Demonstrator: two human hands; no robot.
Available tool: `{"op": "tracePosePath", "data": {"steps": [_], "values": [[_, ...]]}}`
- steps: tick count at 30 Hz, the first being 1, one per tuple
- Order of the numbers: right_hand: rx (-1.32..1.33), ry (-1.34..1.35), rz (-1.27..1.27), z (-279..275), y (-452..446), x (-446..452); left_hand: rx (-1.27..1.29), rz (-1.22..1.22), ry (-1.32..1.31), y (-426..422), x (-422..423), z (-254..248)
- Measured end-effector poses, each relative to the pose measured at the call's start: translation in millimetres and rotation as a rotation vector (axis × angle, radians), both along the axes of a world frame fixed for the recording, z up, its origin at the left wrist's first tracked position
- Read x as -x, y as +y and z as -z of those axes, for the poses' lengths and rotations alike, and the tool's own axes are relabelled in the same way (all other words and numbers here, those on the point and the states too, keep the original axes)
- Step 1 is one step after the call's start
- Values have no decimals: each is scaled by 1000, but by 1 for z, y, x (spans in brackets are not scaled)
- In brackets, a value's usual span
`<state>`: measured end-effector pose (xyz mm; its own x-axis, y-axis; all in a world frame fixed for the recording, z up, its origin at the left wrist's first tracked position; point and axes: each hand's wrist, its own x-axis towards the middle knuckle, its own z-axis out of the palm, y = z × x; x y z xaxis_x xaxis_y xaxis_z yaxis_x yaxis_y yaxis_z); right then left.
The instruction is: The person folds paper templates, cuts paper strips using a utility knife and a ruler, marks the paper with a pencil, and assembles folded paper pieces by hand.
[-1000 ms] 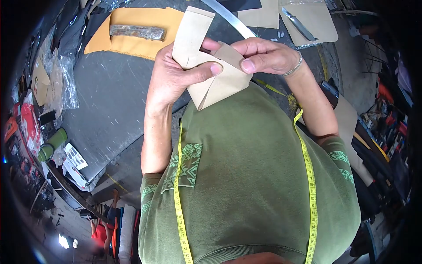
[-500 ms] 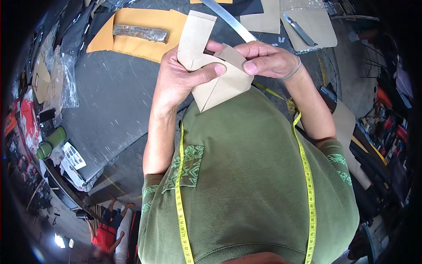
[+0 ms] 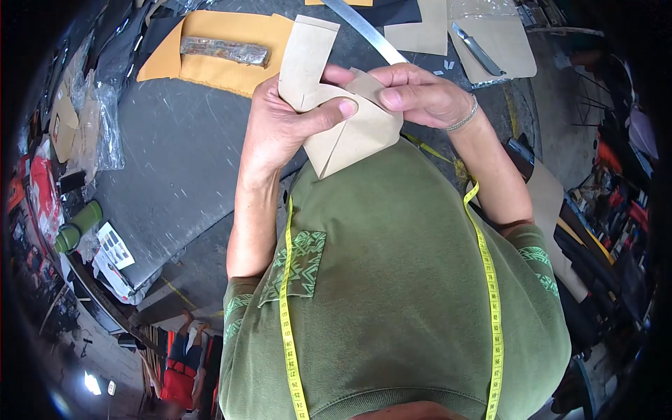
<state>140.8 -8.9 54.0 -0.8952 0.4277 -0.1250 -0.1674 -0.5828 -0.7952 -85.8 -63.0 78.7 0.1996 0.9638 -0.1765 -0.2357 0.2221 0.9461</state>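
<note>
A folded piece of tan card (image 3: 357, 136) is held up between both hands, over the near edge of the dark table. One strip of it stands up at the left, and a slit or seam runs down to its lower corner. My left hand (image 3: 297, 119) is closed on the left part, thumb flat on the front and fingers behind. With thumb and fingers pinched, my right hand (image 3: 423, 98) grips the upper right flap. The fingers behind the card are mostly hidden.
On the dark table (image 3: 175, 161) lie orange-yellow material (image 3: 231, 77) with a worn bar (image 3: 224, 50) on it, a metal ruler (image 3: 364, 28) and a utility knife (image 3: 479, 50). A yellow tape measure (image 3: 492, 301) hangs from my neck. A person in red (image 3: 178, 381) is at lower left.
The card and both hands have shifted slightly left. My right thumb has moved a little inward along the flap. The person in red has changed position.
</note>
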Motion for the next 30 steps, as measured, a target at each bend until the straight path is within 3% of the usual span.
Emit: {"op": "tracePosePath", "data": {"steps": [30], "values": [[-88,7,-59,-8,9,3,-54,-21,-16,0,2,3]]}}
